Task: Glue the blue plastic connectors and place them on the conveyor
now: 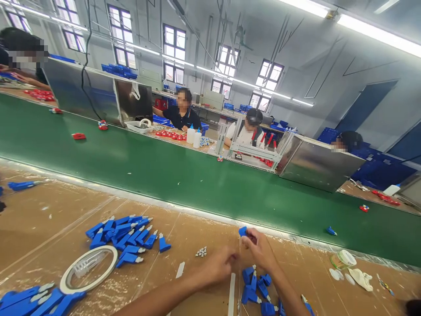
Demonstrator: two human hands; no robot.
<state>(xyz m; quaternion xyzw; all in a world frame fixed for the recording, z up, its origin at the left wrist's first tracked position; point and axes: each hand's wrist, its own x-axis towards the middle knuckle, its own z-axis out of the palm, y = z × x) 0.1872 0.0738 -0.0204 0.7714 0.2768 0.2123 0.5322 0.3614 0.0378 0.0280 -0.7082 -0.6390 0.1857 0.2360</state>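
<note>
My right hand (pixel 259 249) is raised near the far edge of the bench, its fingers closed on a blue plastic part (pixel 242 231) whose tip sticks out past them. My left hand (pixel 219 263) is beside it, a little nearer, fingers drawn together in a pinch and slightly blurred; whatever they hold, if anything, cannot be made out. A small cluster of grey-white pieces (pixel 201 252) lies just left of my left hand. Below my right hand is a loose group of blue parts with pale tips (pixel 256 285), partly hidden by my forearm.
A bigger heap of blue parts (pixel 123 232) lies to the left, near a tape roll (pixel 112 268). More blue parts (pixel 36 303) are at bottom left. A green conveyor belt (pixel 197 184) crosses beyond the bench. At right are a jar (pixel 345 259) and white cloth (pixel 361 279). Several people sit opposite.
</note>
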